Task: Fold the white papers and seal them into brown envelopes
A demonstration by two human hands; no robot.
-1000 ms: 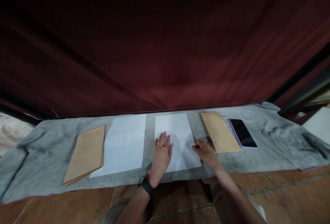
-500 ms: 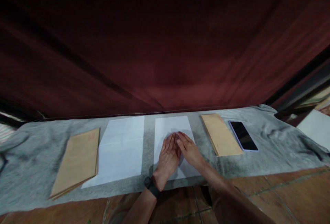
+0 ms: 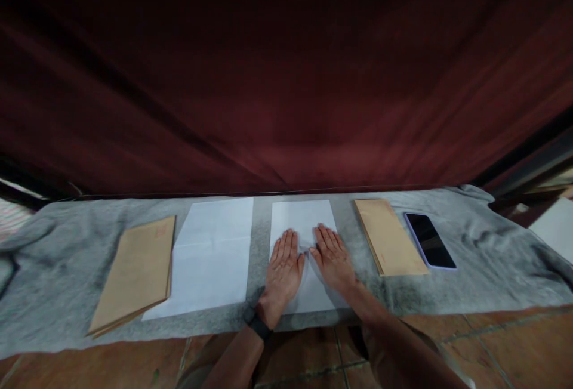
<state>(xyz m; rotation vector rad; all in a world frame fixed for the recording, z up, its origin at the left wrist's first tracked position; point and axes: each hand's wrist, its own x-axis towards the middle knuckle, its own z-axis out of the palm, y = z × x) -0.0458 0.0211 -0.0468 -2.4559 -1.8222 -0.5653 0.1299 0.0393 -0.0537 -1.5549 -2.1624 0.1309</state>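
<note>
A white sheet of paper (image 3: 303,216) lies on the grey cloth (image 3: 62,240) straight ahead of me. My left hand (image 3: 283,266) rests flat on its left half, fingers stretched out. Beside it, my right hand (image 3: 333,258) lies flat on the right half, fingers spread. The two thumbs nearly touch. A dark band sits on my left wrist. Neither hand holds anything.
A second white sheet (image 3: 212,255) lies to the left, with a stack of brown envelopes (image 3: 134,272) beyond it. Another brown envelope stack (image 3: 390,237) and a dark phone (image 3: 430,240) lie to the right. A dark red curtain (image 3: 286,79) hangs behind. Tiled floor (image 3: 492,341) is below.
My right hand came from the sheet's right edge onto the paper beside the left. Both hands then slid apart a little and now lie flat side by side.
</note>
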